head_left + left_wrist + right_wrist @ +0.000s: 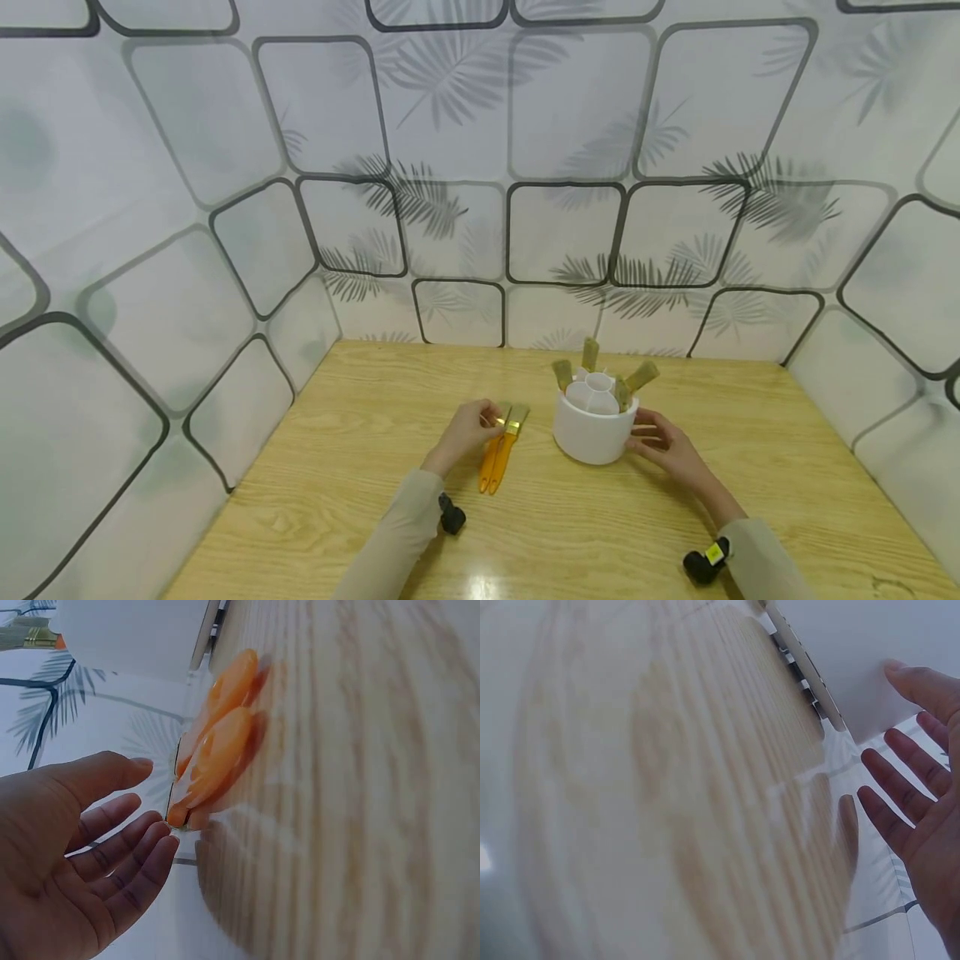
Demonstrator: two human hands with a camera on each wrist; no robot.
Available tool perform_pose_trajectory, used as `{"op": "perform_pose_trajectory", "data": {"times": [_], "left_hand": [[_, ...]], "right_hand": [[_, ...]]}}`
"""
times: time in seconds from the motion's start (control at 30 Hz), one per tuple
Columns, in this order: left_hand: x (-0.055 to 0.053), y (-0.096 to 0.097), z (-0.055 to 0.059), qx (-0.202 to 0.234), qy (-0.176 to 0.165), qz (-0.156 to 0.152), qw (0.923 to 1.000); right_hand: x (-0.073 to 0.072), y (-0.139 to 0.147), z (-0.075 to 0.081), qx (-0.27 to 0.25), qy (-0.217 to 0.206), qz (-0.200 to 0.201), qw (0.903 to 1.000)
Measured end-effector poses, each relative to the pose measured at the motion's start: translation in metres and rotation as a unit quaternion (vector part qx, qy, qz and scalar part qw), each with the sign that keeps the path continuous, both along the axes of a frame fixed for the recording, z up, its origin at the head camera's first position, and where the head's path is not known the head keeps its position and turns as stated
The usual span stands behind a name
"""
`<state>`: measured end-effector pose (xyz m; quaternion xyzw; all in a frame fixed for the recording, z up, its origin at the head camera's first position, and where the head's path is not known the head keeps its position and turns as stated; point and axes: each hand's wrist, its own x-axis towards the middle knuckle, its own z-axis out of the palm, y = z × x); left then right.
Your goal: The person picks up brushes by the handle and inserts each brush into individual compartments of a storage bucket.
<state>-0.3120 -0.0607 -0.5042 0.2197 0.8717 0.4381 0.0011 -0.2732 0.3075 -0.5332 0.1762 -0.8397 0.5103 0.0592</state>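
Two paintbrushes with orange handles lie side by side on the wooden table, bristles toward the back. My left hand is at their metal collars; in the left wrist view its thumb and loosely bent fingers are apart, beside the orange handles. Whether a fingertip touches a brush I cannot tell. To the right stands a white round divided holder, with several brushes upright or leaning in it, bristles up. My right hand is at its right side, fingers spread, the thumb against the white wall.
The light wooden table ends at a patterned wall covering at the back and both sides. Black wrist cameras sit on my left wrist and right wrist, close to the tabletop.
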Motion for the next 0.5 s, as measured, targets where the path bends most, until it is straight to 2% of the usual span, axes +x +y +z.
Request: {"op": "perform_pose_trajectory", "data": {"times": [0.23,0.5], "left_hand": [[0.0000,-0.0027,-0.0039,-0.015,-0.027,0.024,0.9992],[0.0018,-0.0027,-0.0036,-0.027,-0.036,0.042,0.9981]], "right_hand": [[0.0004,0.0013,-0.0004,-0.003,0.009,0.005,0.9999],[0.0005,0.0025,-0.0007,-0.008,0.023,0.008,0.9997]]}}
